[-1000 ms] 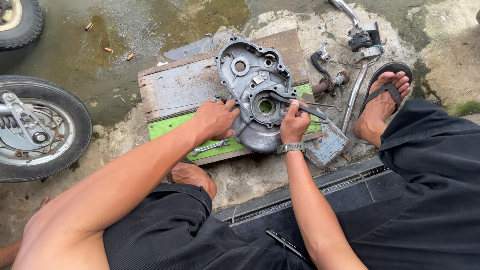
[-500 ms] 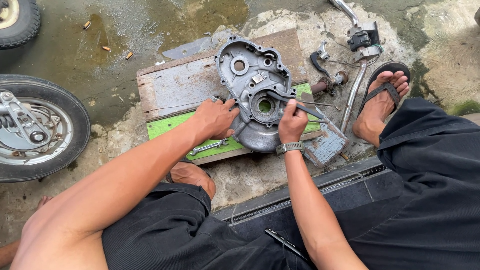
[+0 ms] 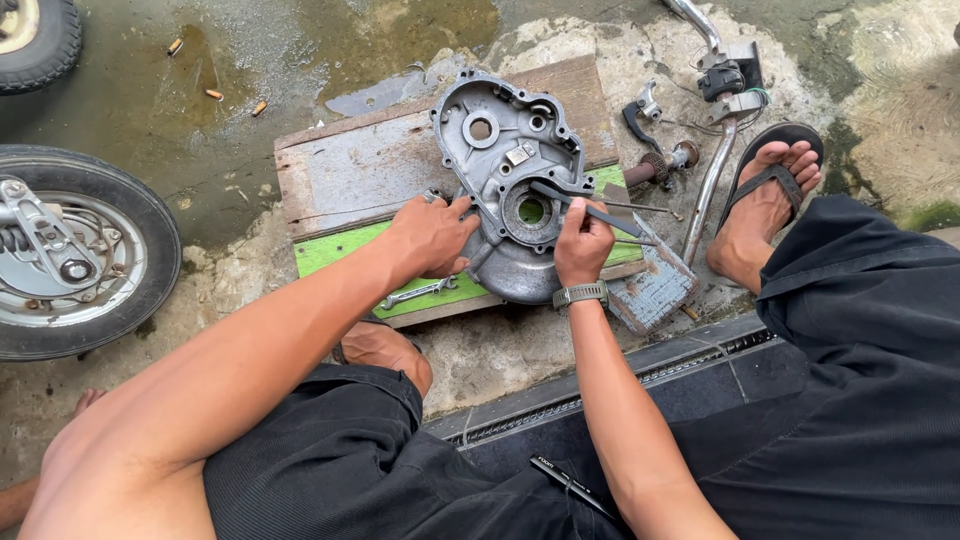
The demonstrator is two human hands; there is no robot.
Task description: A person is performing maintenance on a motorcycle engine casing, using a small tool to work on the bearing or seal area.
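Observation:
A grey metal engine cover [image 3: 497,150] lies inner side up on wooden boards [image 3: 350,175]. My left hand [image 3: 430,236] presses on the cover's left edge and holds it steady. My right hand [image 3: 582,243] grips a dark pair of pliers [image 3: 560,195] whose tips reach into the round bearing hole [image 3: 531,211] near the cover's middle. A watch sits on my right wrist. A small spanner [image 3: 415,293] lies on the green board just below my left hand.
A motorcycle wheel [image 3: 70,262] stands at the left, another tyre [image 3: 40,40] at the top left. Chrome handlebar parts [image 3: 722,90] lie at the top right beside my sandalled foot [image 3: 760,205]. A blue-grey block [image 3: 652,285] rests by my right wrist. The ground is wet concrete.
Both hands stay on the cover; the pliers have shifted only slightly at the bearing hole. The view has barely moved.

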